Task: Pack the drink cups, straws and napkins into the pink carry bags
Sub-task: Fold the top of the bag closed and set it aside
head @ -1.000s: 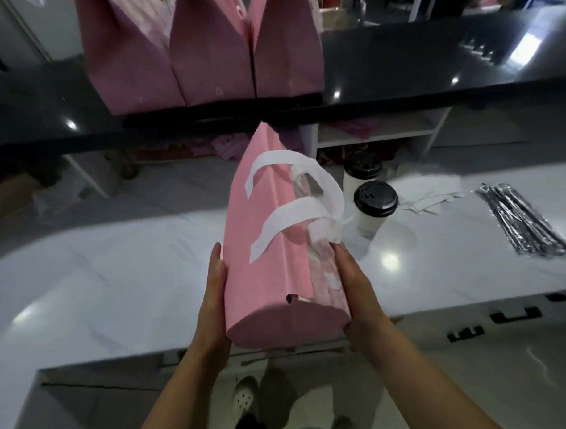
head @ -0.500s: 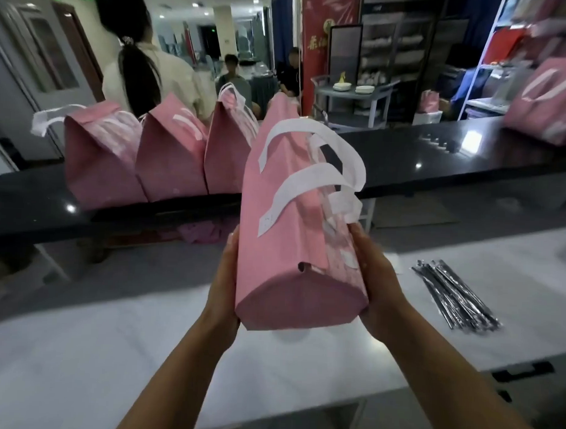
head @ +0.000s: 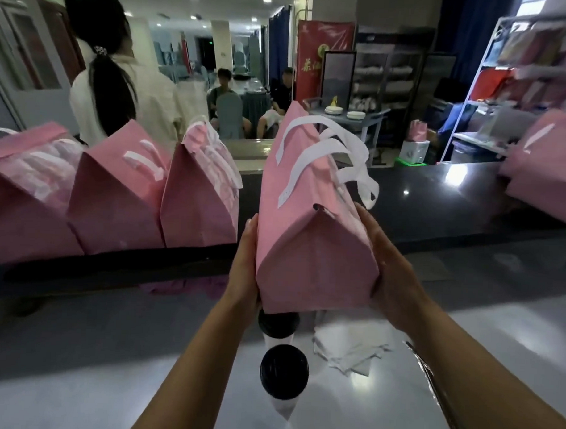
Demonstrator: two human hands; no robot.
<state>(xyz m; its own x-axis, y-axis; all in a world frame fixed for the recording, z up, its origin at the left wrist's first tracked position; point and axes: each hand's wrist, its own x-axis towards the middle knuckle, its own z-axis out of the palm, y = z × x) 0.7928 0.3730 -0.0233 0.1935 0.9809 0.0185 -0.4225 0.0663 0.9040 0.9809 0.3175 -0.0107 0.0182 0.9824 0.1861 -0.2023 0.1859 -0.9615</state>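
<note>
Pink bag (head: pixel 306 253) | left hand (head: pixel 246 261), right hand (head: pixel 393 272): flat-palmed grip | white counter (head: pixel 77 367) | black ledge (head: pixel 436 200)

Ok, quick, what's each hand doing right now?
Left hand: open, fingers flat against the pink carry bag, carrying it.
Right hand: open, flat against the bag's other side.

Left hand (head: pixel 246 261) — pink bag (head: pixel 309 247) — right hand (head: pixel 392 272)

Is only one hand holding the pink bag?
No, the left hand and right hand hold the pink bag between them, one on each side.
</note>
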